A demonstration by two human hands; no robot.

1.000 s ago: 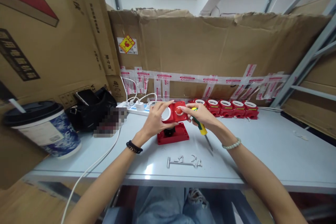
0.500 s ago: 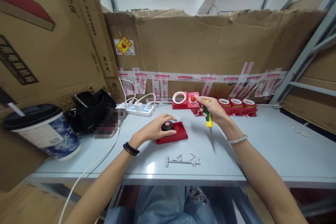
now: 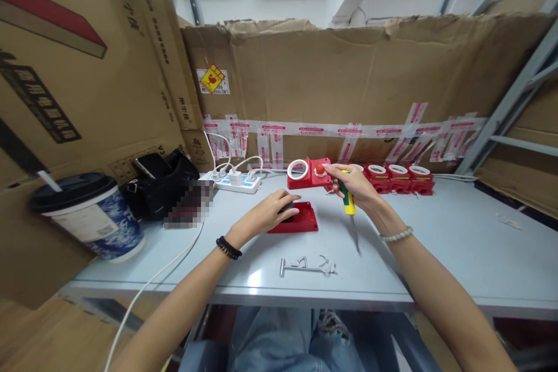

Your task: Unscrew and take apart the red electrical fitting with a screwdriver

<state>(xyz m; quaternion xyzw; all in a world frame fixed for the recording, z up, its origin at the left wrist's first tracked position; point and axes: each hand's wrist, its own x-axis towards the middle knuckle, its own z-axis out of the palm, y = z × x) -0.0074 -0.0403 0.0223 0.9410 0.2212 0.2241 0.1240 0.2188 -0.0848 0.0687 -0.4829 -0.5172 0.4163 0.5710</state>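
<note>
My left hand [image 3: 271, 210] is closed round a black round part [image 3: 286, 208], thumb on the near side and fingers over the top. The part sits at the left end of an open red box [image 3: 307, 221] on the table; whether it touches the box floor is hidden. Above and behind the box, my right hand [image 3: 355, 184] pinches a red cover [image 3: 310, 179] with a white ring [image 3: 297, 169] and a red button [image 3: 320, 168]. Tucked in the same hand is a screwdriver [image 3: 349, 203] with a yellow and green handle, its shaft pointing down.
Near the front edge lie a metal T-shaped tool [image 3: 300, 268] and several small metal pieces. Red ring-topped units [image 3: 398, 179] stand at the back right. A power strip [image 3: 239, 182], a black bag [image 3: 161, 183] and a lidded cup [image 3: 93, 215] occupy the left.
My left fingers have closed further over the black part, which now looks tilted and more covered. My right hand keeps the cover and screwdriver; the whole view has shifted slightly.
</note>
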